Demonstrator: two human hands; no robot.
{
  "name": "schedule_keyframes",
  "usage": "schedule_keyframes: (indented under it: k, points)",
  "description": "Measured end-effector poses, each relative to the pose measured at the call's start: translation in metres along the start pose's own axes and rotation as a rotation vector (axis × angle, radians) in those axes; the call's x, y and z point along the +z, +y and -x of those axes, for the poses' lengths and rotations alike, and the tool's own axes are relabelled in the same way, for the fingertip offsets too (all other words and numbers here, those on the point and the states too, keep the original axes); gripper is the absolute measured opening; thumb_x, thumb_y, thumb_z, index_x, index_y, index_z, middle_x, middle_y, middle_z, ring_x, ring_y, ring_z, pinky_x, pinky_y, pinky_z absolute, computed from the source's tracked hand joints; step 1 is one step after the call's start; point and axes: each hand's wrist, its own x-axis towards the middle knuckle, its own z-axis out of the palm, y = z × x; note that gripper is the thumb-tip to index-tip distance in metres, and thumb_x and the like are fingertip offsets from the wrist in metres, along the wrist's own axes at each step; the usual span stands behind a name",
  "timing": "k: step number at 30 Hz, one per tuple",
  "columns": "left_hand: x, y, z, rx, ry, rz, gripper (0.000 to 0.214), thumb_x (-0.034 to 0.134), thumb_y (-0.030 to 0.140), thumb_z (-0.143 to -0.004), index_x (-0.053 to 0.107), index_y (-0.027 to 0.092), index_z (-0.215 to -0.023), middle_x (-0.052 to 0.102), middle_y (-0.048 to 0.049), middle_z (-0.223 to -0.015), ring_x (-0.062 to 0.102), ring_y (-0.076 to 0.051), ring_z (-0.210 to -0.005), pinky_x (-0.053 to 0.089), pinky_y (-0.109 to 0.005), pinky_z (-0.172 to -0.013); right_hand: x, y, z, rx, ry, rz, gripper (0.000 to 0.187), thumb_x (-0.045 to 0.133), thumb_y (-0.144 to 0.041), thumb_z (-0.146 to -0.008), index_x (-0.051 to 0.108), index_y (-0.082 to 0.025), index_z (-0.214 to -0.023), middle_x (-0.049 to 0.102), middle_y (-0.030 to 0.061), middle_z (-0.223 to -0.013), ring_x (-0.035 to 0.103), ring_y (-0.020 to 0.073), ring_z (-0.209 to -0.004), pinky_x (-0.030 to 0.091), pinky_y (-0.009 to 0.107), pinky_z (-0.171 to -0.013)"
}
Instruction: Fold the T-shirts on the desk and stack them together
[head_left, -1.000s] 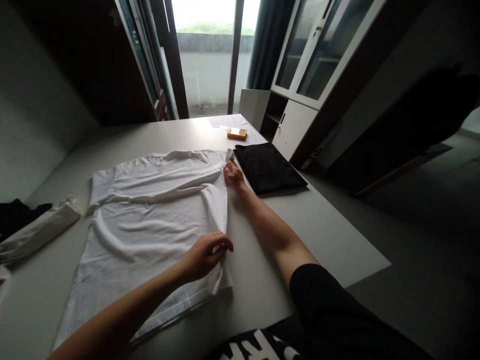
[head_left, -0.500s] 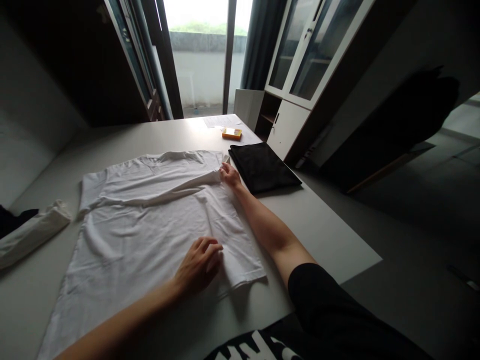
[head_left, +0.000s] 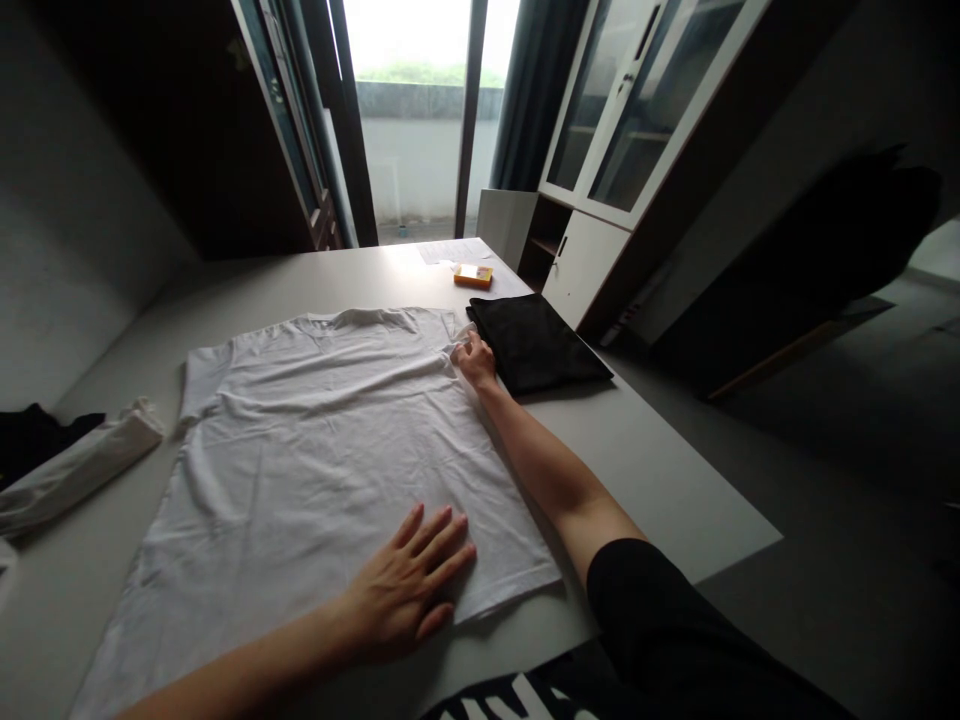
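Note:
A white T-shirt (head_left: 315, 450) lies spread out on the white table (head_left: 660, 490), its collar toward the far side and its hem near me. Soft creases run across the chest. My left hand (head_left: 409, 580) rests flat on the cloth near the hem, fingers spread. At the right sleeve, my right hand (head_left: 474, 358) pinches the fabric between thumb and fingers. Just beyond that hand lies a folded black cloth (head_left: 540, 340).
An orange-yellow box (head_left: 473, 276) and paper sheets (head_left: 450, 251) lie at the table's far end. On the left are a rolled whitish cloth (head_left: 90, 465) and a dark cloth (head_left: 37, 435). A glass-door cabinet (head_left: 600, 130) stands beyond the right edge.
My left hand has opened from curled fingers to flat and spread on the shirt. The big fold across the chest has smoothed out. My right hand still grips the sleeve.

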Motion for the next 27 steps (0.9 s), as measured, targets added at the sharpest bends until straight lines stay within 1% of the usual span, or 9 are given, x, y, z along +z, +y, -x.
schedule_keyframes:
  k: [3, 7, 9, 13, 15, 19, 21, 23, 27]
  points:
    - [-0.004, 0.007, 0.003, 0.007, -0.079, 0.017, 0.077, 0.052, 0.045, -0.103, 0.015, 0.029, -0.168, 0.006, -0.0063, -0.174, 0.008, -0.035, -0.16, 0.005, -0.063, -0.128, -0.003, -0.003, 0.002, -0.019, 0.091, 0.009, 0.056, 0.05, -0.037, -0.096, 0.055, -0.013, -0.147, 0.052, 0.02, -0.149, 0.054, 0.0314, -0.134, 0.043, 0.043, -0.113]
    - [-0.01, 0.011, 0.004, 0.058, -0.111, 0.036, 0.081, 0.059, 0.042, -0.099, 0.017, 0.032, -0.167, 0.008, -0.004, -0.173, 0.01, -0.036, -0.16, 0.004, -0.064, -0.128, -0.011, -0.013, 0.006, -0.205, 0.129, 0.055, 0.046, 0.048, -0.031, -0.098, 0.062, -0.014, -0.138, 0.044, 0.0164, -0.158, 0.04, 0.0308, -0.146, 0.031, 0.046, -0.122]
    - [-0.011, 0.009, 0.002, 0.09, -0.106, 0.043, 0.079, 0.061, 0.041, -0.098, 0.022, 0.032, -0.166, 0.013, -0.0029, -0.173, 0.012, -0.035, -0.16, 0.004, -0.063, -0.128, -0.012, -0.018, 0.008, -0.323, 0.053, 0.059, 0.042, 0.045, -0.029, -0.1, 0.066, -0.015, -0.134, 0.053, 0.0134, -0.151, 0.044, 0.0276, -0.143, 0.03, 0.044, -0.123]
    - [-0.009, 0.002, -0.013, 0.139, -0.066, 0.074, 0.061, 0.053, 0.047, -0.103, 0.038, 0.032, -0.16, 0.028, -0.0006, -0.17, 0.021, -0.03, -0.158, 0.008, -0.056, -0.13, -0.007, -0.022, 0.014, -0.46, -0.255, 0.082, 0.033, 0.051, -0.031, -0.101, 0.071, -0.021, -0.125, 0.066, 0.0057, -0.137, 0.055, 0.021, -0.13, 0.036, 0.035, -0.118]
    - [-0.008, 0.0, -0.025, 0.146, -0.039, 0.083, 0.058, 0.05, 0.049, -0.104, 0.041, 0.03, -0.158, 0.031, -0.0028, -0.169, 0.023, -0.029, -0.158, 0.01, -0.056, -0.13, -0.003, -0.021, 0.016, -0.435, -0.313, 0.123, 0.032, 0.054, -0.033, -0.1, 0.071, -0.022, -0.125, 0.064, 0.0052, -0.14, 0.053, 0.0214, -0.133, 0.036, 0.035, -0.118]
    - [-0.007, 0.004, -0.045, 0.213, -0.046, 0.103, 0.07, 0.048, 0.057, -0.103, 0.031, 0.026, -0.163, 0.022, -0.0083, -0.172, 0.017, -0.034, -0.159, 0.009, -0.062, -0.128, 0.001, -0.017, 0.017, -0.21, -0.19, 0.252, 0.046, 0.054, -0.042, -0.1, 0.064, -0.018, -0.139, 0.054, 0.0161, -0.15, 0.046, 0.0318, -0.14, 0.033, 0.048, -0.118]
    - [-0.007, 0.006, -0.048, 0.249, -0.055, 0.114, 0.072, 0.046, 0.059, -0.103, 0.028, 0.027, -0.165, 0.019, -0.0082, -0.172, 0.015, -0.035, -0.159, 0.009, -0.062, -0.128, 0.0, -0.014, 0.016, -0.12, -0.149, 0.311, 0.056, 0.056, -0.047, -0.099, 0.058, -0.018, -0.147, 0.045, 0.0173, -0.158, 0.038, 0.0341, -0.147, 0.03, 0.049, -0.12]
    - [-0.006, 0.005, -0.047, 0.262, -0.048, 0.115, 0.07, 0.045, 0.058, -0.104, 0.029, 0.027, -0.164, 0.02, -0.0071, -0.172, 0.016, -0.033, -0.159, 0.01, -0.061, -0.129, -0.001, -0.012, 0.014, -0.12, -0.167, 0.315, 0.058, 0.054, -0.048, -0.1, 0.054, -0.019, -0.151, 0.04, 0.0153, -0.163, 0.032, 0.0317, -0.151, 0.027, 0.046, -0.122]
    - [-0.002, 0.001, -0.041, 0.22, -0.006, 0.087, 0.064, 0.051, 0.053, -0.103, 0.037, 0.029, -0.161, 0.029, -0.0048, -0.17, 0.024, -0.031, -0.158, 0.015, -0.057, -0.129, -0.004, -0.007, 0.012, -0.216, -0.23, 0.254, 0.05, 0.048, -0.044, -0.104, 0.056, -0.022, -0.148, 0.047, 0.0108, -0.159, 0.038, 0.0256, -0.149, 0.027, 0.045, -0.124]
